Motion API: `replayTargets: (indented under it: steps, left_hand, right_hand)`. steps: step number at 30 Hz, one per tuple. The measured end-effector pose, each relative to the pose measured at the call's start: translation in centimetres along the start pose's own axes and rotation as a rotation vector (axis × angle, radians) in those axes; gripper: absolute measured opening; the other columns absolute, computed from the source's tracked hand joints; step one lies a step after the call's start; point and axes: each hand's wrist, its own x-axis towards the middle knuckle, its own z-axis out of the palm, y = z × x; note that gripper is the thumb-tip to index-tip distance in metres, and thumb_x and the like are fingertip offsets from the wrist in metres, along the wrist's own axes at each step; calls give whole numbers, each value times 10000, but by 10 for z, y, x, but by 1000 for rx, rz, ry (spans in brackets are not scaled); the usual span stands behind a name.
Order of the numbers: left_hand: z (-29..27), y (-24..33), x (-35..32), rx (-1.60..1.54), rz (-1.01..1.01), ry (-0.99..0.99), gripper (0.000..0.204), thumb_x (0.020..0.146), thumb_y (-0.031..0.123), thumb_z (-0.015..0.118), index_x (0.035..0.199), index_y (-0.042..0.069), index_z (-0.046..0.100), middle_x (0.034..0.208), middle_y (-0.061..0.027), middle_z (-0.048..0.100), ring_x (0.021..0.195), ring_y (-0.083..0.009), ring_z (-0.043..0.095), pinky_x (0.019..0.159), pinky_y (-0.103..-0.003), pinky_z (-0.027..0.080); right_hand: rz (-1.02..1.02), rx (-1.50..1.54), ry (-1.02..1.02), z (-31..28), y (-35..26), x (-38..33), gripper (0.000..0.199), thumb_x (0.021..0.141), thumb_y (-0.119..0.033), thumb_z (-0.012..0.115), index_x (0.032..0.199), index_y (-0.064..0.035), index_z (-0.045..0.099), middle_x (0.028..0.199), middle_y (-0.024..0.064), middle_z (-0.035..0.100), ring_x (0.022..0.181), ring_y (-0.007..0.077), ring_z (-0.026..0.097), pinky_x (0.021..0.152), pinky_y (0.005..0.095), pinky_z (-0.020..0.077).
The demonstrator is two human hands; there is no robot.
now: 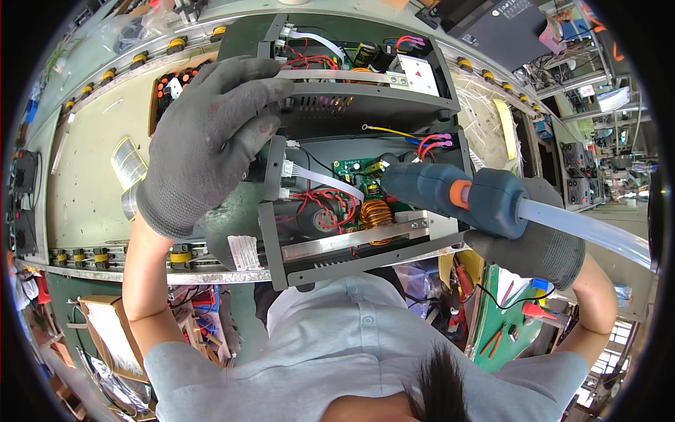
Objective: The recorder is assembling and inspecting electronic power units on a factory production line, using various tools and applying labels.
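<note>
My right hand (533,246), in a dark grey glove, is wrapped round a dark blue glue gun (492,200) with an orange part. A thick translucent glue stick (583,228) runs out of its back. The gun's front end is over a green circuit board (358,172) in the nearer grey metal case (365,260); the nozzle tip is hard to make out. This case also holds a copper coil (376,214), red wires and a white ribbon cable (323,177). My left hand (211,141), gloved too, has its fingers apart beside the left ends of both cases; contact cannot be told.
A second open case (365,98) with similar parts stands just beyond. Roller rails (102,259) run along the bench's near and far edges. A box of dark parts (169,91) sits behind my left hand. Tools lie on a green surface (496,344) at lower right.
</note>
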Motion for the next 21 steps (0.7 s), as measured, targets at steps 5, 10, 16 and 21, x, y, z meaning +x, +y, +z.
replayTargets:
  steps: [5, 10, 16, 21]
  left_hand:
    - [-8, 1, -16, -38, -74, -28, 310, 766, 121, 602, 1071, 67, 592, 1124, -142, 547, 1000, -329, 536, 820, -358, 451]
    - [33, -4, -45, -173, -180, 42, 366, 790, 148, 595, 1137, 40, 554, 1177, -165, 524, 1073, -316, 516, 911, -354, 397]
    - [65, -24, -91, -216, -460, 284, 387, 834, 119, 533, 1195, -18, 509, 1224, -150, 508, 1147, -269, 454, 972, -347, 337]
    - [115, -66, -121, -159, -526, 193, 398, 866, 139, 453, 1235, -7, 457, 1252, -136, 464, 1161, -230, 443, 993, -336, 325]
  right_hand:
    - [250, 267, 26, -6, -3, -19, 498, 583, -70, 728, 1044, -29, 542, 918, 88, 600, 808, 173, 605, 693, 307, 492]
    - [275, 885, 471, 27, 65, -105, 677, 588, -164, 731, 1180, 28, 462, 1051, 90, 567, 929, 202, 564, 803, 301, 462]
    - [483, 972, 1463, 106, 116, -204, 411, 766, -102, 613, 1149, 12, 520, 977, 87, 598, 832, 161, 598, 690, 275, 507]
    - [1028, 904, 1978, 212, 195, -264, 256, 690, -137, 701, 887, 0, 611, 745, 45, 597, 575, 135, 565, 522, 260, 469]
